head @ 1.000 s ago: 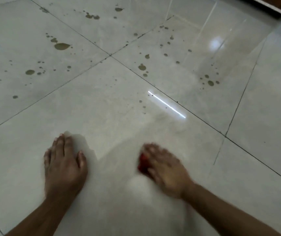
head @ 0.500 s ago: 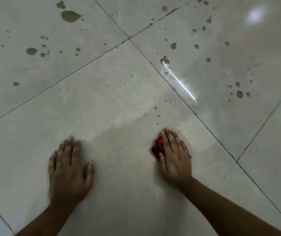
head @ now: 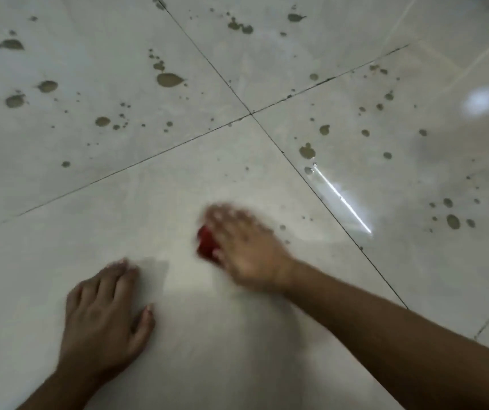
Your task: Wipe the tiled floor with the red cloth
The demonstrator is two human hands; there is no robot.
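Note:
The pale tiled floor [head: 148, 202] fills the view, with dark grout lines crossing at the upper middle. My right hand [head: 246, 247] presses flat on the red cloth [head: 205, 243], which shows only as a small red patch at the hand's left edge; the hand is blurred by motion. My left hand [head: 105, 318] lies flat on the same tile at the lower left, fingers together, holding nothing. Brownish spots [head: 169, 79] dot the far tiles and the tile to the right.
A bright strip of reflected light [head: 342, 199] lies on the glossy tile to the right of my right hand, and a round glare [head: 482, 99] sits at the far right. Small droplets [head: 283, 227] remain just right of my right hand.
My right hand has slid the cloth leftward and forward across the near tile and is now blurred. The view has tilted up and shifted, so more spotted tiles show. My left hand stays planted.

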